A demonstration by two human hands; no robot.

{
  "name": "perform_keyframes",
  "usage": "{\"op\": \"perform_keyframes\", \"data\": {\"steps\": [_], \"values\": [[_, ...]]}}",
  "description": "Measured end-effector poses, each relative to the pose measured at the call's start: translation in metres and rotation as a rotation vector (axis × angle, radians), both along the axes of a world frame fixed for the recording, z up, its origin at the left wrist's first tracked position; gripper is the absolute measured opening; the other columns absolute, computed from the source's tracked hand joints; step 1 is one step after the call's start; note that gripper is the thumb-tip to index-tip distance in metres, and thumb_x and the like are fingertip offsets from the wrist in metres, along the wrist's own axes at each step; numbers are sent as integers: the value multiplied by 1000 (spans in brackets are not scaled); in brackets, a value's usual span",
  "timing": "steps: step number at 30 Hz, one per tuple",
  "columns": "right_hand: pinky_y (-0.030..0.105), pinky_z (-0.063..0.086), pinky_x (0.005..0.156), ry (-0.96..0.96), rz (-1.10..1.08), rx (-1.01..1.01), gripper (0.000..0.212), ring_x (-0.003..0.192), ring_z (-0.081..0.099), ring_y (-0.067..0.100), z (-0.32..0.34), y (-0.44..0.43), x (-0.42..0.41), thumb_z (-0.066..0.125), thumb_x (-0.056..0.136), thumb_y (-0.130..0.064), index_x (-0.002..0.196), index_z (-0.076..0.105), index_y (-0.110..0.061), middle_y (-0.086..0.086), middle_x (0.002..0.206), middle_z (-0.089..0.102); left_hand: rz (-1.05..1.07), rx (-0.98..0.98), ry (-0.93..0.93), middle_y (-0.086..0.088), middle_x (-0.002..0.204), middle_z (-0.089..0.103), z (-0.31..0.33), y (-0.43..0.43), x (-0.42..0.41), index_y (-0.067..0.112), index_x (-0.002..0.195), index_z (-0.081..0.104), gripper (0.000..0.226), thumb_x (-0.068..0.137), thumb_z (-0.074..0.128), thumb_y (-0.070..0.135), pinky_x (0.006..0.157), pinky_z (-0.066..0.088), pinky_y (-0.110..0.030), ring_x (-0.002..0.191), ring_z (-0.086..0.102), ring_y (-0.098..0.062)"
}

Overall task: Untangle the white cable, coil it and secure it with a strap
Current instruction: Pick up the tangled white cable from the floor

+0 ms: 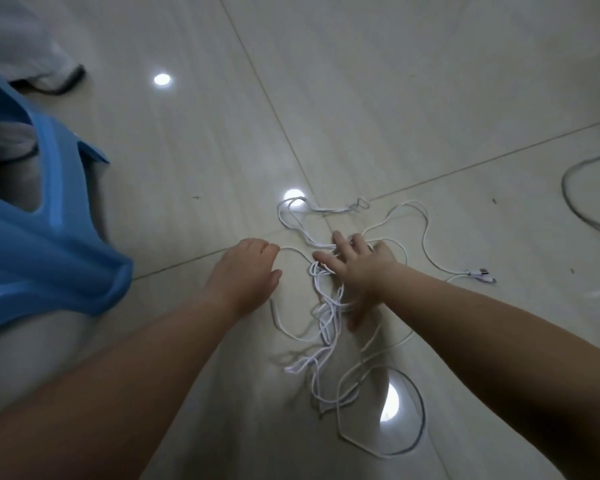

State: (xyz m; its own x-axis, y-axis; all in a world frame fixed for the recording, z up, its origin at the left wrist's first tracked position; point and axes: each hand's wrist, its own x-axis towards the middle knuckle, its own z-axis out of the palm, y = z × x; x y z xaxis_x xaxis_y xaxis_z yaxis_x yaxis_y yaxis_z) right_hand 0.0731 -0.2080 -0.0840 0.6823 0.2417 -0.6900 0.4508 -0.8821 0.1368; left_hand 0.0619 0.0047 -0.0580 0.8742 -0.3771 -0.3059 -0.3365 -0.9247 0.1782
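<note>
Nearest, a wide loop of the white cable [326, 327] lies flat on the pale tiled floor [413, 81], curving round a bright light reflection. From that loop the tangle runs away from the person in a long, narrow snarl – its main axis roughly near-to-far, leaning slightly left. Above it the right hand [357, 271] is spread with fingers open, strands looped around them, palm down on the knot. The left hand [246, 271] sits just beside it, loosely curled; whether it pinches a strand I cannot tell. Further out, slack loops fan across the tile joints, and the cable's connector end [482, 273] points right. A blue plastic stool [49, 216] stands at the left.
</note>
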Motion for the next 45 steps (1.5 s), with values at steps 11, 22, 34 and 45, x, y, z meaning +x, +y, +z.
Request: {"op": "perform_keyframes", "data": {"steps": [11,22,34,45], "values": [[62,-3,113,253,-32,285,135,141,-23,36,15,-31,-73,75,55,-68,144,-22,-38,9,155,-26,27,22,35,-19,111,64,-1,-14,-40,3,110,62,48,85,38,37,86,48,-44,106,57,-38],[52,33,103,-64,134,198,67,136,21,38,11,-26,-148,46,94,-32,149,10,-26,16,155,7,33,21,62,-12,131,52,1,-29,-101,10,130,48,41,95,45,31,96,37,-36,122,45,-31],[30,39,78,80,-300,325,30,108,54,34,51,-34,-177,60,85,-24,110,58,-7,18,118,56,-119,129,44,-8,130,52,46,-28,-109,15,130,44,39,98,38,35,94,39,-35,122,45,-27],[20,26,63,-135,-755,702,30,102,58,28,202,-25,-149,63,87,-15,114,57,-3,15,111,63,-223,132,-56,-10,128,53,189,-30,-68,11,130,45,39,99,36,33,93,40,-38,120,46,-29]]}}
